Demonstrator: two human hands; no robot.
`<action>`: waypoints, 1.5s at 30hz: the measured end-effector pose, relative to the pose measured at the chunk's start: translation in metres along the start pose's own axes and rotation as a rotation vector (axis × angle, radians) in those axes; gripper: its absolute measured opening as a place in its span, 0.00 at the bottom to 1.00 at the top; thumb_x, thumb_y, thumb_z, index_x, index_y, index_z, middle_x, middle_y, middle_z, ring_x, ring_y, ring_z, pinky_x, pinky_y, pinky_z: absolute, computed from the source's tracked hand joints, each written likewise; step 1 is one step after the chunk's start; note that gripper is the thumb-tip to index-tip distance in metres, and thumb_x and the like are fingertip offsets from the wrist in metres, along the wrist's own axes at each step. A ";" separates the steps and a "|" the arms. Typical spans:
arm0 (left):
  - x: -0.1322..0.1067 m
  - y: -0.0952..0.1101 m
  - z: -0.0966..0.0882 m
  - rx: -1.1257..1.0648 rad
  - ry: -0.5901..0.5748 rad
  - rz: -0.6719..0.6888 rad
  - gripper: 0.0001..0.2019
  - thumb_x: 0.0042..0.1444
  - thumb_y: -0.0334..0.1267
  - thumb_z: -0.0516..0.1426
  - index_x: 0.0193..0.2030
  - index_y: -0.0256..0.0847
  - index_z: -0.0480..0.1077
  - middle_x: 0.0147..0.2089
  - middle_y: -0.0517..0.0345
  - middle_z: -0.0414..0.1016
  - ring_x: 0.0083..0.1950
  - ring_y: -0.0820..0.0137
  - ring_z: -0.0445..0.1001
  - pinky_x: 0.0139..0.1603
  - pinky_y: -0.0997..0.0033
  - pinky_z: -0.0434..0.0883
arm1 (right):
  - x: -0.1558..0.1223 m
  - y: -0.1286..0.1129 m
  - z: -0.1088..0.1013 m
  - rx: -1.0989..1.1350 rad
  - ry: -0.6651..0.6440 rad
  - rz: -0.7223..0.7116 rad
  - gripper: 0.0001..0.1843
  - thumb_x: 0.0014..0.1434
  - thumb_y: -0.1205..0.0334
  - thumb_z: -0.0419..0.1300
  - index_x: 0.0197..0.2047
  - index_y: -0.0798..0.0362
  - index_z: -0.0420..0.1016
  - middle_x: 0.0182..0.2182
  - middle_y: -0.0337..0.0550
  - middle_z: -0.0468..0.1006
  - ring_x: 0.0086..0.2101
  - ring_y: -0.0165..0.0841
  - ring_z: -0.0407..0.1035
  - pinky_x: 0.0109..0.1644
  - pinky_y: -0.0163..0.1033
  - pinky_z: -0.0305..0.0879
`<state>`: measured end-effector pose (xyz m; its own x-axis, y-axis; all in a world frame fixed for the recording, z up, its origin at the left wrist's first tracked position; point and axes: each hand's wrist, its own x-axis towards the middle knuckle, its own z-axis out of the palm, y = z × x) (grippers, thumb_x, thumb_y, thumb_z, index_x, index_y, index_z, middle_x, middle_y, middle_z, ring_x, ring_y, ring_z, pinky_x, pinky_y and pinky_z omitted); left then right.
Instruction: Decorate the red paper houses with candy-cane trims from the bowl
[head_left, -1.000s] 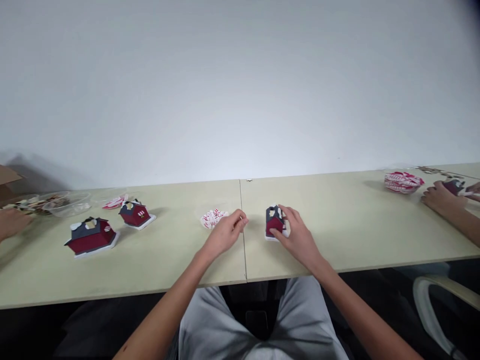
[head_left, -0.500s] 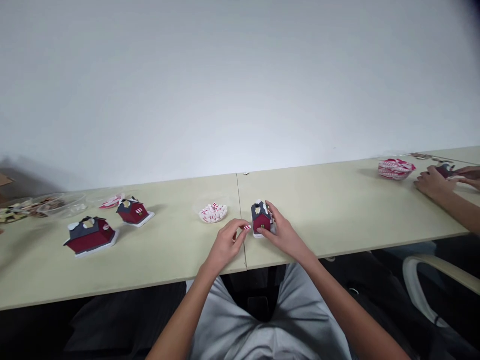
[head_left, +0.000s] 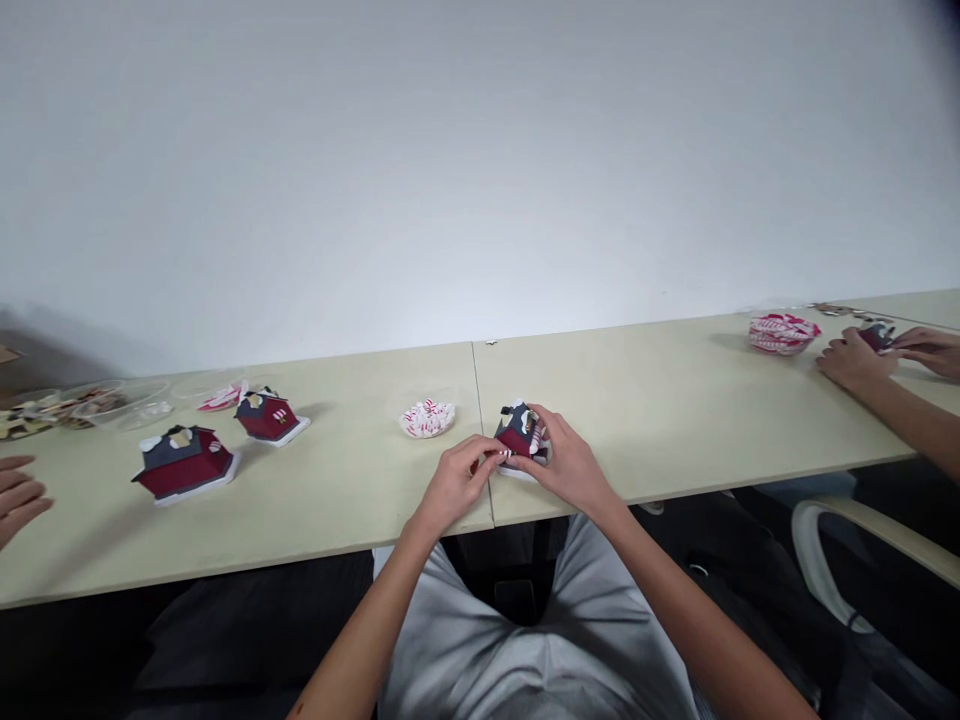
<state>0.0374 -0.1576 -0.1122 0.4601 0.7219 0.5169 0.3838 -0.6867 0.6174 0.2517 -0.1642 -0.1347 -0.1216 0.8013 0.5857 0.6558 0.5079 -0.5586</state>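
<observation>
A small red paper house with a dark blue roof and white snow patches [head_left: 519, 435] stands on a white base at the table's centre seam. My right hand [head_left: 570, 467] wraps around its right side and holds it. My left hand [head_left: 456, 482] presses in from the left, its fingertips pinching a small red-and-white striped piece [head_left: 506, 455] against the red wall. The hands hide most of the house's front and lower part.
Two similar houses [head_left: 184, 462] [head_left: 266, 415] stand to the left, beyond a dish of peppermint candies [head_left: 427, 419]. Clear containers of pieces [head_left: 97, 405] lie far left, near another person's hand [head_left: 16, 497]. At right, a co-worker's hands [head_left: 855, 358] work near a striped-candy bowl [head_left: 781, 333].
My left hand has moved from beside the house onto its wall, carrying the striped piece. The house now sits tilted in both hands, and the view has shifted slightly.
</observation>
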 end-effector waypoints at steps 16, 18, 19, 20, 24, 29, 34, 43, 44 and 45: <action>-0.003 -0.007 0.004 -0.006 0.044 -0.040 0.09 0.67 0.42 0.56 0.46 0.40 0.74 0.40 0.57 0.81 0.40 0.70 0.78 0.44 0.73 0.73 | 0.001 -0.009 -0.003 0.015 -0.028 0.025 0.43 0.58 0.35 0.62 0.69 0.46 0.58 0.55 0.51 0.75 0.51 0.46 0.73 0.57 0.51 0.70; -0.003 -0.007 0.004 0.005 0.046 -0.034 0.08 0.67 0.41 0.57 0.44 0.40 0.74 0.40 0.58 0.80 0.40 0.72 0.77 0.44 0.74 0.72 | 0.001 -0.009 -0.002 0.016 -0.036 0.025 0.43 0.59 0.35 0.62 0.69 0.45 0.58 0.54 0.51 0.74 0.51 0.45 0.73 0.56 0.51 0.71; -0.003 -0.007 0.004 0.007 0.046 -0.030 0.08 0.67 0.41 0.56 0.44 0.40 0.74 0.40 0.59 0.80 0.40 0.72 0.77 0.43 0.74 0.72 | 0.001 -0.009 -0.002 0.016 -0.037 0.026 0.43 0.59 0.35 0.62 0.69 0.45 0.58 0.54 0.50 0.74 0.50 0.45 0.73 0.55 0.51 0.71; -0.002 -0.007 0.004 0.007 0.047 -0.026 0.07 0.67 0.40 0.56 0.43 0.40 0.74 0.39 0.59 0.80 0.39 0.72 0.77 0.43 0.75 0.71 | 0.002 -0.009 -0.002 0.015 -0.037 0.028 0.43 0.59 0.35 0.62 0.70 0.45 0.57 0.54 0.50 0.74 0.50 0.45 0.73 0.55 0.51 0.71; -0.001 -0.008 0.005 0.027 0.047 -0.015 0.07 0.68 0.40 0.56 0.42 0.40 0.74 0.38 0.59 0.79 0.39 0.72 0.76 0.42 0.74 0.70 | 0.002 -0.009 -0.001 0.014 -0.047 0.022 0.42 0.59 0.35 0.62 0.70 0.44 0.57 0.54 0.49 0.74 0.50 0.45 0.74 0.54 0.50 0.72; -0.002 -0.009 0.006 0.038 0.049 -0.016 0.07 0.68 0.40 0.55 0.44 0.41 0.73 0.39 0.58 0.77 0.39 0.71 0.75 0.41 0.74 0.68 | 0.002 -0.008 -0.002 0.032 -0.068 0.016 0.42 0.60 0.37 0.62 0.71 0.43 0.55 0.55 0.49 0.73 0.51 0.44 0.74 0.56 0.51 0.72; -0.003 -0.009 0.006 0.019 0.065 -0.069 0.07 0.67 0.42 0.56 0.43 0.41 0.69 0.38 0.60 0.75 0.37 0.72 0.73 0.38 0.74 0.67 | 0.002 -0.008 -0.003 0.061 -0.097 0.024 0.40 0.62 0.38 0.60 0.71 0.43 0.54 0.56 0.50 0.72 0.52 0.44 0.73 0.57 0.51 0.71; 0.000 -0.010 0.007 -0.032 0.076 -0.162 0.09 0.65 0.44 0.58 0.43 0.42 0.64 0.36 0.62 0.73 0.35 0.74 0.71 0.33 0.75 0.64 | 0.002 -0.008 -0.003 0.073 -0.088 0.036 0.38 0.64 0.40 0.59 0.71 0.43 0.55 0.57 0.51 0.72 0.52 0.44 0.74 0.57 0.51 0.72; 0.000 -0.010 0.007 -0.038 0.077 -0.166 0.09 0.65 0.44 0.58 0.43 0.42 0.64 0.36 0.63 0.72 0.35 0.74 0.70 0.33 0.75 0.63 | 0.002 -0.008 -0.003 0.071 -0.087 0.036 0.38 0.64 0.40 0.59 0.71 0.43 0.55 0.57 0.51 0.72 0.52 0.44 0.74 0.57 0.51 0.72; 0.000 -0.010 0.007 -0.043 0.077 -0.168 0.09 0.65 0.44 0.58 0.43 0.42 0.65 0.36 0.63 0.72 0.34 0.74 0.70 0.33 0.75 0.63 | 0.002 -0.008 -0.003 0.069 -0.088 0.036 0.38 0.64 0.40 0.59 0.71 0.43 0.55 0.57 0.51 0.72 0.52 0.44 0.74 0.57 0.51 0.72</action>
<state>0.0394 -0.1515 -0.1223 0.3287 0.8319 0.4471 0.4152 -0.5525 0.7227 0.2486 -0.1674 -0.1275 -0.1661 0.8424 0.5125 0.6080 0.4967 -0.6194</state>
